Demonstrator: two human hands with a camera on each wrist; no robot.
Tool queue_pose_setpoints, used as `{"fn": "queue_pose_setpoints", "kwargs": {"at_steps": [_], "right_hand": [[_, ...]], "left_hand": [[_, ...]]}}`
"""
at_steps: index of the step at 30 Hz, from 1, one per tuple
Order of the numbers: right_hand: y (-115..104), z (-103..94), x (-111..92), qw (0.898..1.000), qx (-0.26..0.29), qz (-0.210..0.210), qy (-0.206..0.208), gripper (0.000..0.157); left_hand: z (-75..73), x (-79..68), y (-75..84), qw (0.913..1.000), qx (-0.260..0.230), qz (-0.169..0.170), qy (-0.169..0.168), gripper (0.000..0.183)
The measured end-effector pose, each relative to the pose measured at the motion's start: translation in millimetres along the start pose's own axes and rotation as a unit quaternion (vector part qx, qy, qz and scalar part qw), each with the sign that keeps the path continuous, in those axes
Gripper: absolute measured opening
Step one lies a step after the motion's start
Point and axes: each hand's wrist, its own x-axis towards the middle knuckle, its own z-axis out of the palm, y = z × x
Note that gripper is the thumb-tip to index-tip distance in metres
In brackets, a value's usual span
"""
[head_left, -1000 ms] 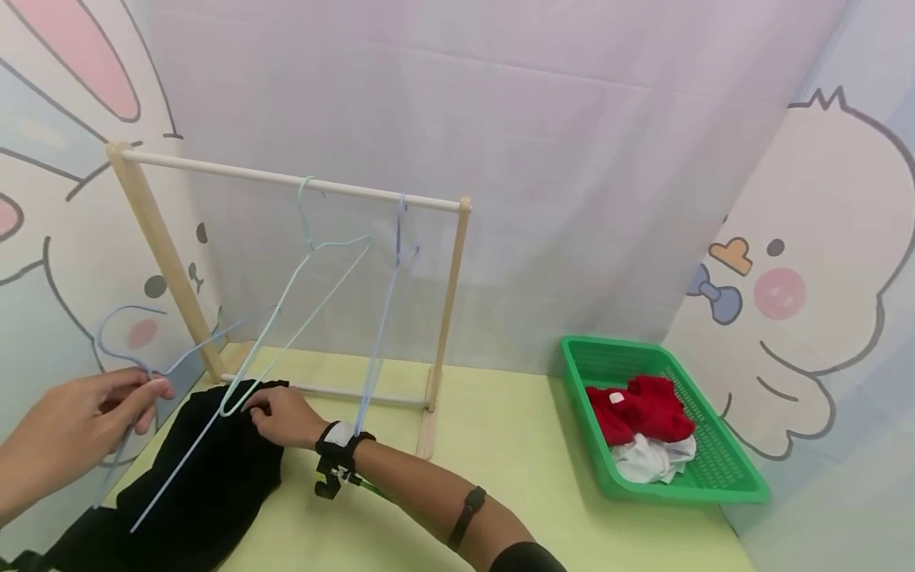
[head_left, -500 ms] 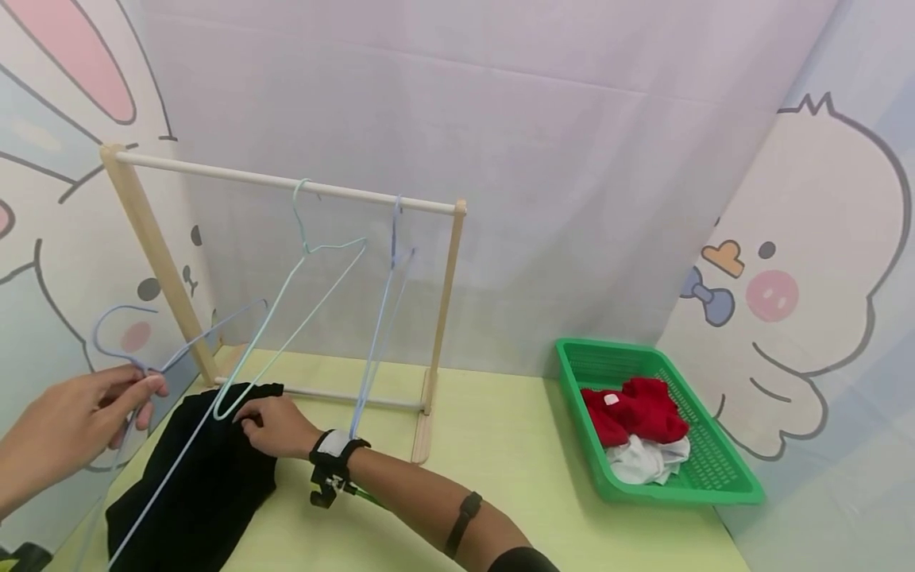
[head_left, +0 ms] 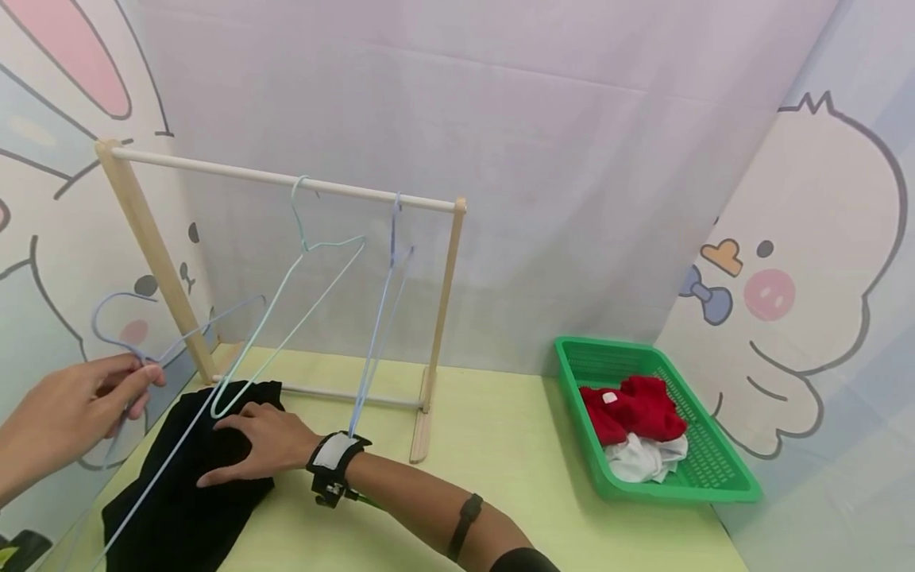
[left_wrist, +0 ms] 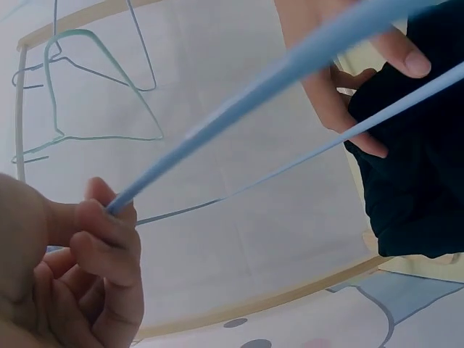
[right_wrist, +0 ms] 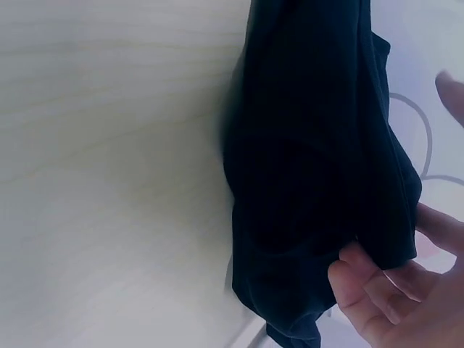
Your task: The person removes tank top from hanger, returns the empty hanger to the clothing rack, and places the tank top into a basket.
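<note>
Pinched at its neck in my left hand is a light blue wire hanger, its hook pointing up; the left wrist view shows its long bars close to the camera. A crumpled black garment lies on the table at the left, behind the hanger's lower bar. My right hand is spread over the garment's upper right side, thumb held away from the fingers. In the right wrist view, fingertips touch the edge of the black cloth and part of one finger is hidden by it.
A wooden rack stands behind the hands. From its rail hang a mint green hanger and a blue hanger. A green basket on the right holds red and white cloth.
The right hand's thumb has swung away from its fingers, releasing its pinch on the black garment. The garment's lower left part has drawn in. The left hand keeps hold of the hanger.
</note>
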Motion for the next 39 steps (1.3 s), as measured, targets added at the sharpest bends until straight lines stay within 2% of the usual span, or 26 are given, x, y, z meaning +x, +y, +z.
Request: {"fn": "queue_pose_setpoints", "kwargs": {"at_steps": [9,14,23,27,33,39], "right_hand": [[-3.0,2.9,-0.8,0.998,-0.049,-0.014,-0.029,0.100],[-3.8,3.5,-0.9,0.995,-0.093,-0.023,-0.029,0.116],[-10.1,2.5,-3.0,0.989,-0.146,-0.019,0.007,0.137],[-12.9,2.8,-2.0,0.988,-0.149,-0.018,0.017,0.145],[-16.4,5.5,1.8,0.992,-0.126,-0.024,-0.020,0.151],[-21.2,11.4,4.2,0.989,-0.129,-0.013,-0.076,0.151]], "left_hand": [[-13.3,-2.0,11.5,0.9997,0.008,-0.024,0.002,0.043],[-20.2,-4.0,20.6,0.9996,0.008,-0.015,0.023,0.040],[-34.9,3.1,25.7,0.9976,-0.007,0.002,0.069,0.034],[-41.7,8.3,26.8,0.9961,-0.017,0.014,0.085,0.031],[-50.5,15.8,35.0,0.9966,0.008,0.013,0.081,0.034],[-61.8,28.5,44.7,0.9971,0.024,0.004,0.073,0.036]]}}
